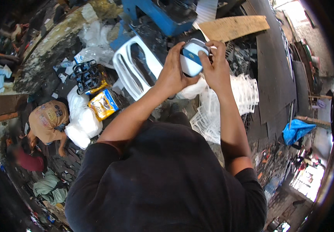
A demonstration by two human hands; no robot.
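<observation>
Both my hands hold one small rounded piece (191, 63), white and finely textured, with a blue band across it and a dark grey rim; its exact kind I cannot make out. My left hand (171, 73) is wrapped round its left side, the thumb under the near end. My right hand (216, 67) grips the right side, thumb on the face and fingers at the far edge. Just beneath my right forearm lies a heap of white lattice-like strips (229, 104). A white plastic chair (122, 63) stands left of my left hand.
Beyond my hands are a blue plastic stool (174, 25) and a brown board (234, 29). Dark sheets (271, 81) lie right. To the left are black straps (87, 75), a yellow-blue packet (104, 104) and a white bag (82, 123). A person in tan (48, 120) crouches farther left.
</observation>
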